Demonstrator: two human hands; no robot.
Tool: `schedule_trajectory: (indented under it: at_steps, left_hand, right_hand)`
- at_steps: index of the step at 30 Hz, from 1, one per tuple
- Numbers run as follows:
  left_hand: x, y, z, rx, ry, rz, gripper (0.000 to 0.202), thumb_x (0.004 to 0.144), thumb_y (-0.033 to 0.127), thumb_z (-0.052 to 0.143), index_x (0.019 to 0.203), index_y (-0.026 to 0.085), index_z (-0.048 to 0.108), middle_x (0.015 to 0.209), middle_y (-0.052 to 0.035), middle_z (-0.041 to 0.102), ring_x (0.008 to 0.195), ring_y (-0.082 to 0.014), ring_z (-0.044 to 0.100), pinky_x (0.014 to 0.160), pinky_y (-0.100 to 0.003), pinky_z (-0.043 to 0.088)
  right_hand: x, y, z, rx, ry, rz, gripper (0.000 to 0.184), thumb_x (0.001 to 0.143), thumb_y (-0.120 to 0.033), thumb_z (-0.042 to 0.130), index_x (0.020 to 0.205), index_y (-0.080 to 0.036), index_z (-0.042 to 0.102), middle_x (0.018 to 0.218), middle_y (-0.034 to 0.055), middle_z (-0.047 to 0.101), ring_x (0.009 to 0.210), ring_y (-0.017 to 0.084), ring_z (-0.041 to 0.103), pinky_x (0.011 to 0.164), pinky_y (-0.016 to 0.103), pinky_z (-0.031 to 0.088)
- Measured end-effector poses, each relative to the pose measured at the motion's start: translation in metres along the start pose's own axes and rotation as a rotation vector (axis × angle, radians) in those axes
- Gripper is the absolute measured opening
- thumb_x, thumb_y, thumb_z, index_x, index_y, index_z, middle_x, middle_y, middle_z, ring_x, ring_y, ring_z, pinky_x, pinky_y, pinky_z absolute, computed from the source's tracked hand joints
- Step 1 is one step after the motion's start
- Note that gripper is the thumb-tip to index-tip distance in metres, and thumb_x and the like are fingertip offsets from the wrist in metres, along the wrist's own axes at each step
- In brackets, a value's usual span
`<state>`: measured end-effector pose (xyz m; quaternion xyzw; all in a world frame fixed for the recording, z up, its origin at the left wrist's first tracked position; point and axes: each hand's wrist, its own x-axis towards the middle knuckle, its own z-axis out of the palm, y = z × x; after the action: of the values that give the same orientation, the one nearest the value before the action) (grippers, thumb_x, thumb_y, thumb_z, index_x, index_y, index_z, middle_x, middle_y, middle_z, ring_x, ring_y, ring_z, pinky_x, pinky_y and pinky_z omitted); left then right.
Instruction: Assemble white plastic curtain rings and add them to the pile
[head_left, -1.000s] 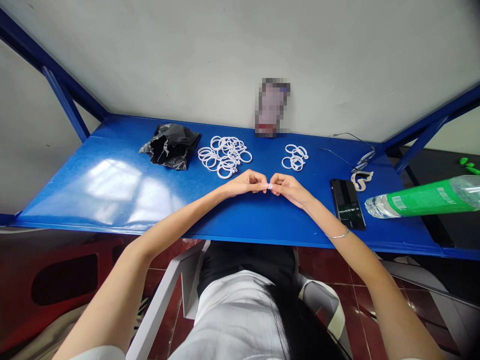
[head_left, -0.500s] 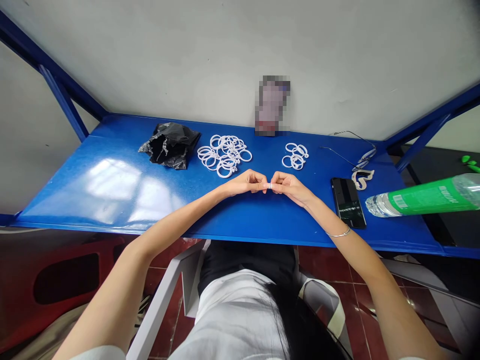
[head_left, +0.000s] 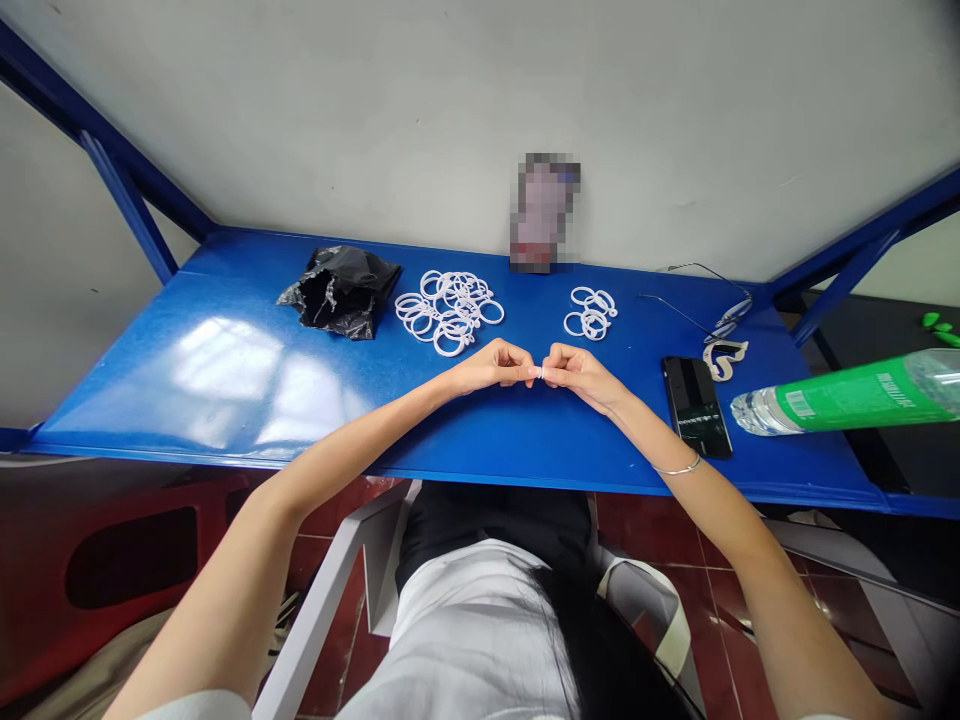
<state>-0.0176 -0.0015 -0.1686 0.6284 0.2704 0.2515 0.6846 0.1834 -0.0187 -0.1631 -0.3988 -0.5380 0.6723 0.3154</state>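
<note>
My left hand (head_left: pixel 491 366) and my right hand (head_left: pixel 576 372) meet fingertip to fingertip over the blue table (head_left: pixel 225 370). Both pinch one small white ring (head_left: pixel 538 372) between them; only a sliver of it shows. Behind my left hand lies a large pile of white rings (head_left: pixel 448 306). A smaller group of white rings (head_left: pixel 591 312) lies behind my right hand.
A crumpled black plastic bag (head_left: pixel 341 290) sits left of the big pile. A black phone (head_left: pixel 695 405), a white heart-shaped piece (head_left: pixel 723 357) and glasses (head_left: pixel 712 305) lie at the right. A green-labelled water bottle (head_left: pixel 847 395) lies on its side at the right edge.
</note>
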Motion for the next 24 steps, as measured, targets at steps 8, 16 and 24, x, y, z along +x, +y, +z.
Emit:
schedule_trajectory:
  at_steps: [8,16,24]
  left_hand:
    - [0.0010,-0.0032,0.0006,-0.007,0.030,0.000,0.045,0.072,0.053,0.070,0.066,0.009,0.064,0.057,0.0007,0.053,0.048,-0.0037,0.035,0.046,-0.019,0.024]
    - [0.0005,-0.0036,0.0013,0.014,0.050,-0.022,0.047,0.071,0.056,0.070,0.066,0.010,0.063,0.056,0.0013,0.051,0.048,-0.0040,0.035,0.045,-0.019,0.025]
    - [0.0004,-0.0004,0.0031,0.003,0.058,-0.013,0.048,0.071,0.056,0.070,0.064,0.010,0.060,0.056,0.0015,0.051,0.047,-0.0034,0.036,0.046,-0.019,0.026]
  right_hand:
    - [0.0002,0.0001,0.0002,-0.009,0.010,0.005,0.042,0.062,-0.042,0.083,0.064,-0.018,0.048,0.062,-0.0045,0.053,0.061,0.009,0.044,0.058,0.026,0.030]
    - [0.0011,0.0021,-0.0003,-0.007,0.022,0.002,0.042,0.063,-0.043,0.082,0.065,-0.019,0.048,0.062,-0.0045,0.052,0.061,0.010,0.044,0.059,0.026,0.032]
    - [0.0008,0.0017,0.0001,0.010,0.031,0.011,0.043,0.063,-0.043,0.082,0.066,-0.019,0.047,0.064,-0.0046,0.052,0.062,0.010,0.045,0.059,0.026,0.032]
